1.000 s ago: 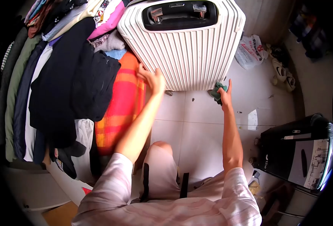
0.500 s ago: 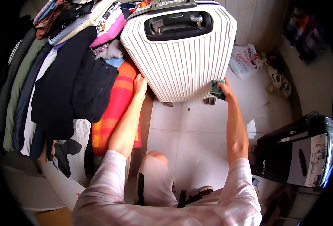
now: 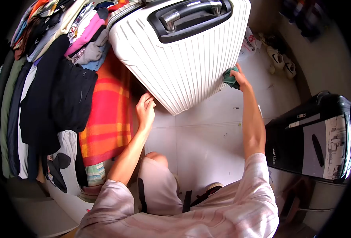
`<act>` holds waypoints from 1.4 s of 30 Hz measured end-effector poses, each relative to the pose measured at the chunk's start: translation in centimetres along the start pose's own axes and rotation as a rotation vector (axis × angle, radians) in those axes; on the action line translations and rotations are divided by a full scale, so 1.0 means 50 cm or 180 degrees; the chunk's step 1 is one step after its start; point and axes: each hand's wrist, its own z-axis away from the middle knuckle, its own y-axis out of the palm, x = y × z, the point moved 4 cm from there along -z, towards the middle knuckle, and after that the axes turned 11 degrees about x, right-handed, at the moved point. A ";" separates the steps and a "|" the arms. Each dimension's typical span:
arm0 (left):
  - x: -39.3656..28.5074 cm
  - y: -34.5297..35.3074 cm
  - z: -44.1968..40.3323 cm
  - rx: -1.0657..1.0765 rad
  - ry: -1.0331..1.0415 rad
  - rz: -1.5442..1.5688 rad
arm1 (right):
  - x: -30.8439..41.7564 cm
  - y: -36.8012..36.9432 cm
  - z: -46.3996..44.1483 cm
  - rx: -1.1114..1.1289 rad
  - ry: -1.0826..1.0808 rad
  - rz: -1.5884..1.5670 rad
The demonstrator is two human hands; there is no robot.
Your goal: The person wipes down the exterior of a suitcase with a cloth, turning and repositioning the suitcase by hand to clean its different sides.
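Note:
A white ribbed suitcase (image 3: 183, 67) stands tilted before me, its black recessed handle (image 3: 195, 18) at the upper end. At its lower left edge is my left hand (image 3: 145, 111), fingers curled in against the shell; the exact hold on the edge is partly hidden. My right hand (image 3: 241, 78) is closed around a crumpled dark green cloth (image 3: 230, 78) and presses it to the suitcase's lower right side. Part of the right-hand fingers lie behind the cloth and the suitcase edge.
On the left, piled clothes (image 3: 44, 91) and a red-orange checked blanket (image 3: 108, 115) lie beside the suitcase. A black-and-grey case (image 3: 310, 139) stands at right. Shoes (image 3: 280, 61) and a plastic bag (image 3: 249, 43) are by the wall. Tiled floor (image 3: 199, 139) lies between.
The suitcase has tilted and turned, its lower left corner now nearer me. My left hand has slid down and slightly left along its edge. The right hand with the cloth has risen slightly.

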 end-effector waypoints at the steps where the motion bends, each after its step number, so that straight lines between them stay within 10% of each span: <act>1: -0.001 0.003 0.011 0.0046 -0.0014 -0.0027 | 0.005 0.009 0.032 -0.0060 -0.0280 -0.0136; 8: 0.017 0.008 0.040 0.0046 -0.0410 0.1037 | -0.253 0.214 0.156 -0.1728 -0.1005 -0.2363; 14: 0.005 0.022 -0.008 -0.0218 0.0403 0.0548 | 0.051 0.440 0.371 -0.1837 -0.3613 0.0044; 22: 0.016 0.014 -0.052 -0.0620 0.0596 -0.0144 | -0.424 0.476 0.176 -0.1916 -0.0319 -0.0949; 27: 0.040 0.010 -0.042 -0.0695 0.1101 -0.0735 | -0.006 0.484 0.306 -0.2143 -0.2720 -0.0731; 30: 0.024 0.018 -0.019 -0.0618 0.1212 -0.0861 | 0.000 0.495 0.311 -0.2486 -0.3286 -0.0154; 35: 0.031 0.004 -0.020 -0.0616 0.1050 -0.0936 | -0.416 0.467 0.156 -0.2555 -0.1534 -0.0309; 39: 0.027 0.009 0.003 -0.0582 0.1035 -0.1341 | -0.396 0.423 0.136 -0.2913 -0.0404 -0.0825; 42: 0.016 0.034 0.028 -0.0450 0.0884 -0.1519 | -0.115 0.383 0.218 -0.2570 -0.2030 -0.0928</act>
